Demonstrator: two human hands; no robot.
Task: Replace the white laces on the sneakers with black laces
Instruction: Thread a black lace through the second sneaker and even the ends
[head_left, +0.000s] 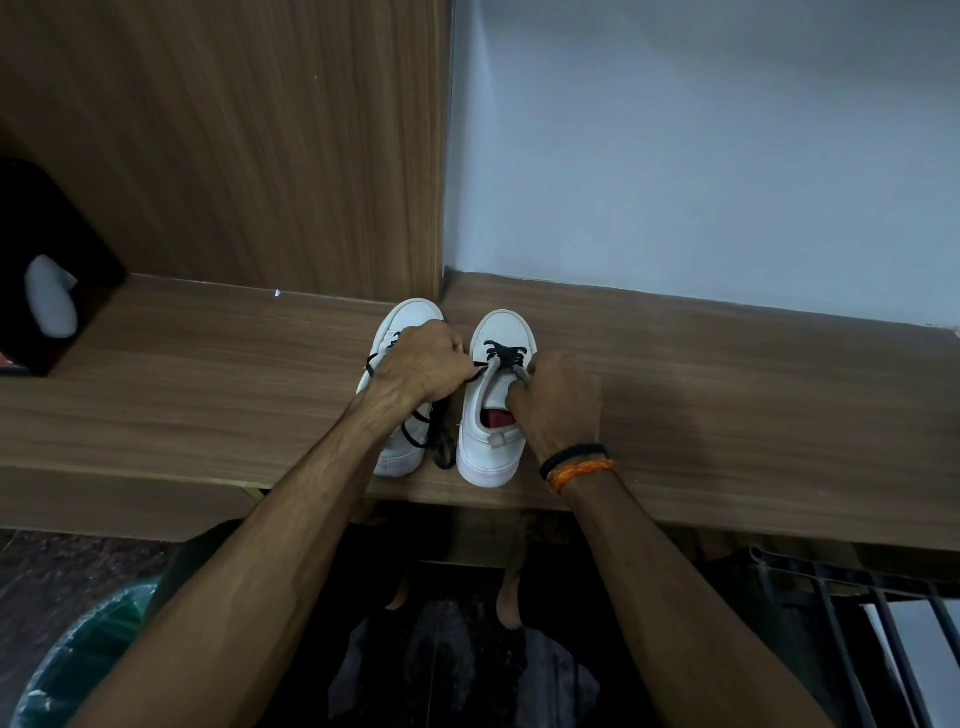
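Observation:
Two white sneakers stand side by side on a wooden shelf (727, 395), toes toward the wall. The right sneaker (493, 410) has a black lace (505, 353) threaded through its lowest eyelets. My left hand (423, 366) pinches one end of that lace beside the shoe's left edge. My right hand (558, 402) pinches the other end at the shoe's right eyelets, fingers curled at the tongue. The left sneaker (400, 332) is mostly hidden under my left hand and forearm; loose black lace (431, 441) trails from it by its heel.
A wood panel (234, 145) and a pale wall (701, 145) rise behind the shelf. A black box (47, 270) with a white item stands at the far left. Below are a green bin (83, 665), my feet, and a black metal rack (872, 623).

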